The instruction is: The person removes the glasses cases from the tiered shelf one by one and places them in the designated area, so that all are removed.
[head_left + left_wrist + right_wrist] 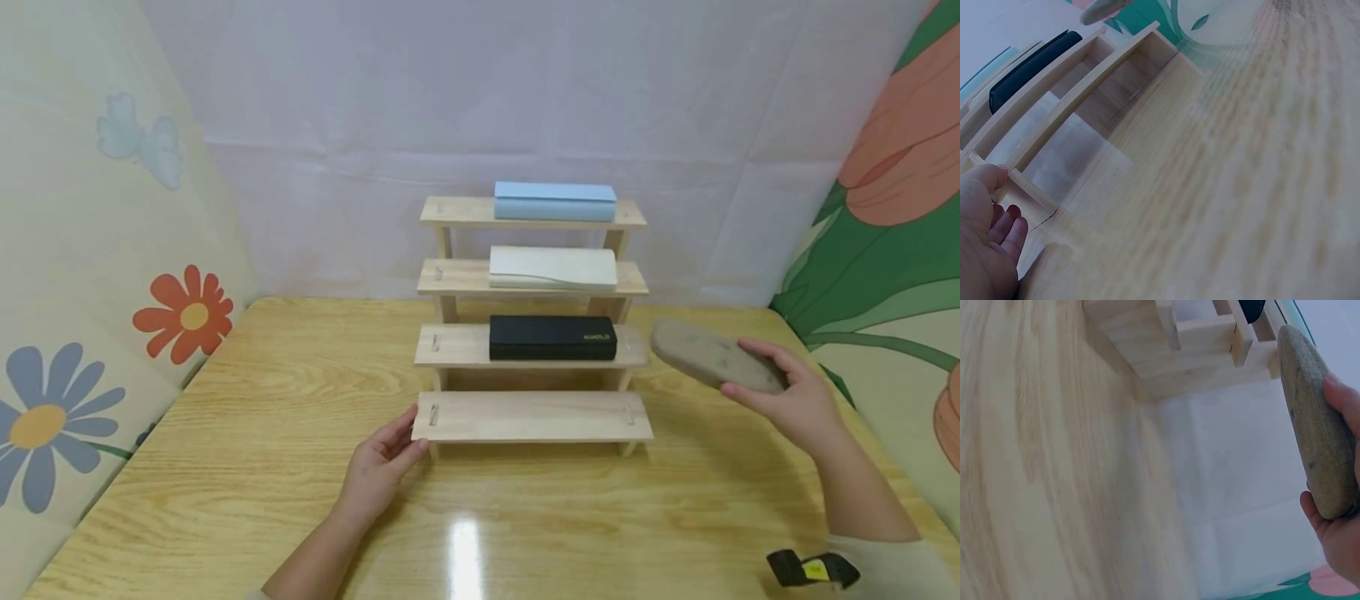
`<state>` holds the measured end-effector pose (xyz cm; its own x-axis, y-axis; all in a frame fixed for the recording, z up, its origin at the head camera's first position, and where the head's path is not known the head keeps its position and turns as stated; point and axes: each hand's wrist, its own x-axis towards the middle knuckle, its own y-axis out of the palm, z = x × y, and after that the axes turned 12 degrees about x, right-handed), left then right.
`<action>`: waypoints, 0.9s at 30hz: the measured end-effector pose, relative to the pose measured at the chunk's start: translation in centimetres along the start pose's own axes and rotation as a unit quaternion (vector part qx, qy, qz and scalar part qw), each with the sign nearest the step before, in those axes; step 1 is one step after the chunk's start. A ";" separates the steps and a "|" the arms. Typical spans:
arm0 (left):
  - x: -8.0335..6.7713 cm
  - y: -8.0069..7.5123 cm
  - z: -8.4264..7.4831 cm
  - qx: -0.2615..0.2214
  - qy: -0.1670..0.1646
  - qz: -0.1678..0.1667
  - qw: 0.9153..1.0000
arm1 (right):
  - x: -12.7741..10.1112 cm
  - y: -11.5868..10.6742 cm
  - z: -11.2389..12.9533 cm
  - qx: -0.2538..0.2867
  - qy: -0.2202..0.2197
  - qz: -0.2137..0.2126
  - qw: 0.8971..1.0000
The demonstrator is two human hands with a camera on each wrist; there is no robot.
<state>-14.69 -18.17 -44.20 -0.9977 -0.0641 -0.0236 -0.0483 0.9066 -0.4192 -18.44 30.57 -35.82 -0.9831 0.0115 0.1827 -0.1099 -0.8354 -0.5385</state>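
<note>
My right hand (802, 400) grips one end of a beige-grey, rounded glasses case (708, 354), held in the air to the right of a wooden tiered stand (525, 417). In the right wrist view, the same case (1316, 425) has a woven-looking surface with small dark marks. My left hand (378, 471) holds the left end of the stand's lowest shelf, thumb at the front corner. The left wrist view shows the thumb against the shelf edge and the other fingers bent below. On the upper tiers lie a light blue case (555, 202), a white case (552, 268) and a black case (552, 338).
The stand is on a wood-grain table (300, 358). Behind hangs a pale cloth (375, 100), with flower-printed panels on the left (67, 275) and right (900, 275). A black strap with a yellow patch (813, 570) lies by the right sleeve.
</note>
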 end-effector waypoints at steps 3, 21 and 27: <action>0.0 0.0 0.0 -0.001 -0.002 -0.001 1.000 | 0.1 -0.2 -0.7 -0.001 0.007 -0.003 1.000; -0.2 -0.2 -0.3 -0.020 0.021 0.004 1.000 | 0.3 -0.4 -4.6 0.007 0.073 0.005 0.997; -0.2 -0.2 -0.3 -0.012 0.015 0.003 1.000 | 0.6 -0.3 -5.8 0.006 0.098 0.010 0.995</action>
<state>-14.46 -18.21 -43.82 -0.9989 -0.0460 0.0005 -0.0425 0.9171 -0.3964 -19.80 34.01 -40.37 -0.9949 0.1008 0.0086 -0.0900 -0.8427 -0.5308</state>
